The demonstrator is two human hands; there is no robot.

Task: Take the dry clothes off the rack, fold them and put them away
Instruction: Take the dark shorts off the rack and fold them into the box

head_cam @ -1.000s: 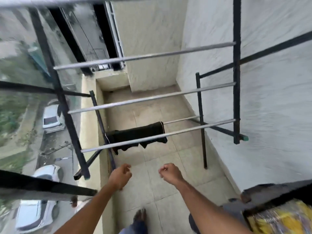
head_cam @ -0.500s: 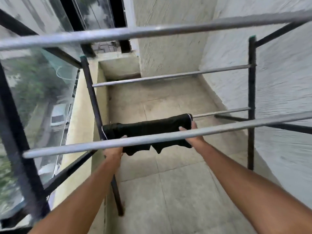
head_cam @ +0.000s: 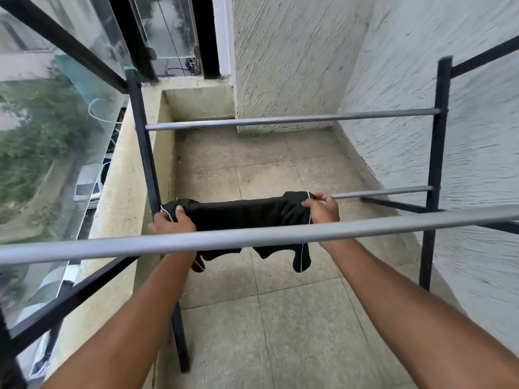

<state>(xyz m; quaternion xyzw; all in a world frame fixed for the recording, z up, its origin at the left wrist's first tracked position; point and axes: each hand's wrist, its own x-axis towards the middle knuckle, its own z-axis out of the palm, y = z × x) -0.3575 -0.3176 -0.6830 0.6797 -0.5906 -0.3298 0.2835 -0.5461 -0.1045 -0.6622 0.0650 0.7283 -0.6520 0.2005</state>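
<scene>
Garment: our black garment with thin white trim hangs over the lowest rail of the drying rack. It sits at the left end of that rail, and its loose ends hang down below.
Left hand: our left hand grips the left end of the garment, thumb on top of the cloth.
Right hand: our right hand pinches the right end and bunches the cloth in its fingers.
How it will handle: we think it is light, soft and floppy. It should sag in the middle when we lift it, and it cannot break. We cannot tell by looking if it is fully dry.
Where to hold: the two ends, as we hold it now, so it stays spread out and is easy to fold.
Edges: the near rail crosses right over our arms, close to the garment. The left post is just beside our left hand. The hanging ends could catch on a rail.
Room: the floor is open below and ahead. The wall is near on the right. The ledge and glass are near on the left.
Way out: we think the garment must lift off its rail and come back under the near rail, slowly.
</scene>
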